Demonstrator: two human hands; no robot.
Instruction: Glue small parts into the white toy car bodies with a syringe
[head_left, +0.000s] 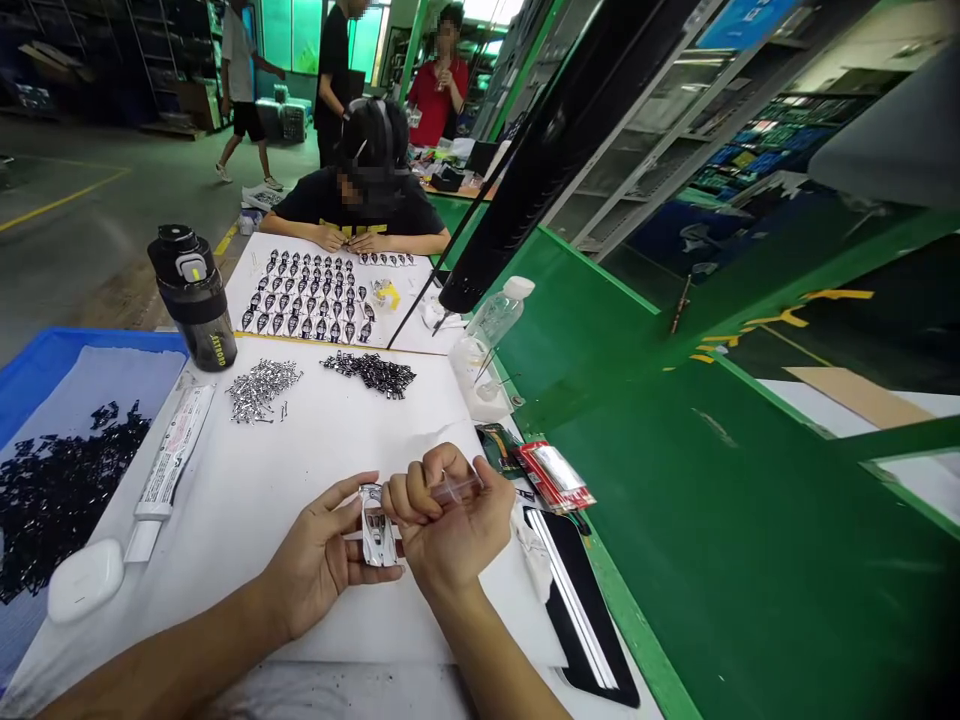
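Note:
Near the front of the white table my left hand [319, 560] is closed around a small silver shell-like part [378, 535], with thumb and fingers at its edges. My right hand [457, 535] wraps round a clear plastic tube that looks like a syringe [459, 488]. Its tip is hidden behind the fingers, which are at the upper end of the silver part. Beyond the hands lie a pile of small silver pieces [262, 388] and a pile of small black pieces [371, 374].
At left are a blue tray [161, 340] of black parts, a white tube [176, 450], a white case [85, 580] and a dark bottle [196, 310]. A black post [517, 190] slants overhead. A green partition [630, 400] borders the right. Opposite, a person [375, 190] leans over rows of parts [307, 295].

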